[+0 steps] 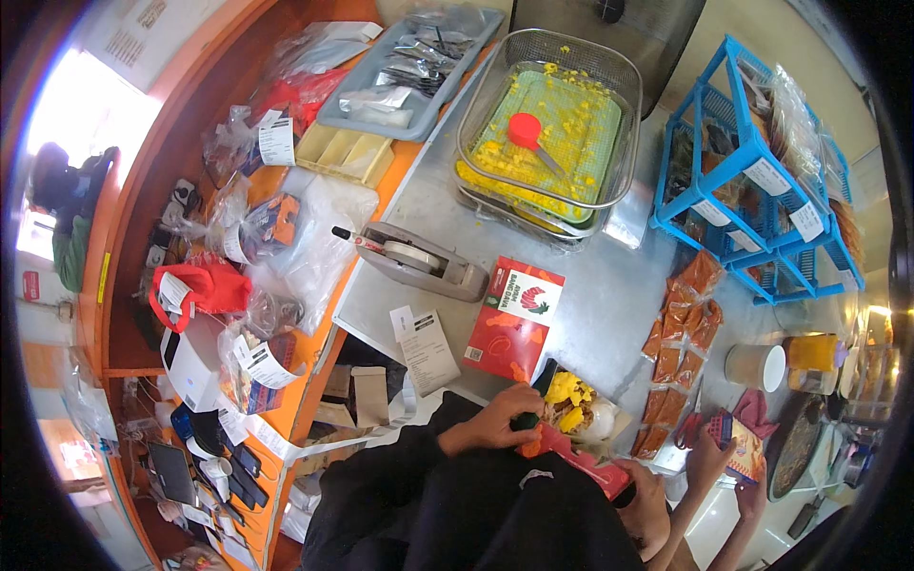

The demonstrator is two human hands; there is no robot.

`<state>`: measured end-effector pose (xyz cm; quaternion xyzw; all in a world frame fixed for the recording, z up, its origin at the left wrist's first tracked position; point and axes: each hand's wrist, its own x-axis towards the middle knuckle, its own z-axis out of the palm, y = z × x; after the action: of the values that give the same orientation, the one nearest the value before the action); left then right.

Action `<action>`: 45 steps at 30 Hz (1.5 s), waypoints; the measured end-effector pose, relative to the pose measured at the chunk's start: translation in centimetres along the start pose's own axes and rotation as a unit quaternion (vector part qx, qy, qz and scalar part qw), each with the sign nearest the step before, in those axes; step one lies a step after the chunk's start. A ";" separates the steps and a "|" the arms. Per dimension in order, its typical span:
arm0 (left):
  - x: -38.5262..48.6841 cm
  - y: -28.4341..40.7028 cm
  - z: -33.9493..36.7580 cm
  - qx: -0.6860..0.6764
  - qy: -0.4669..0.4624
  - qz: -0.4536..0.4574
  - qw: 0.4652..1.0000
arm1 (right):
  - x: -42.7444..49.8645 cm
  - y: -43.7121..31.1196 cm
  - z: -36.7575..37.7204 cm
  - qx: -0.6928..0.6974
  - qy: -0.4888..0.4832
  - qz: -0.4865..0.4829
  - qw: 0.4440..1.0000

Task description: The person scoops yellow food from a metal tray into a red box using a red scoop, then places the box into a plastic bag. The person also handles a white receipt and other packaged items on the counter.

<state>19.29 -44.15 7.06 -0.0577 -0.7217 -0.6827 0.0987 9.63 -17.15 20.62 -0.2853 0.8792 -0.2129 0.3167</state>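
Note:
A red cardboard food box (585,460) lies open before me, holding yellow scrambled egg (568,389), shredded brown food and a white mound that may be rice. My left hand (493,421) is at the box's left side, its fingers curled around a dark green, rounded thing, perhaps a cucumber or a bottle cap. At the near right edge of the box, my right hand (643,499) grips the red cardboard wall. A closed red printed box (514,319) rests on the metal counter beyond. Left of that box lie a paper receipt (426,353) and a grey tape dispenser (425,260).
A wire basket (635,143) holds a green tray with yellow crumbs and a red scoop (525,130). Right are sauce sachets (668,364), a blue rack (703,189) and a white tub (755,367). Another person's hands (714,457) hold a patterned box. Bagged orders crowd the orange counter (307,378).

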 end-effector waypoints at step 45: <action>5.9 -3.6 7.6 0.449 -0.192 0.029 0.872 | 2.2 8.6 16.3 0.353 0.335 0.220 0.845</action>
<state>12.27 -37.12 4.52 -0.1581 -0.9532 -0.2576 -0.0062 16.13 -15.30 3.39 0.1356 0.8370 -0.5161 0.1211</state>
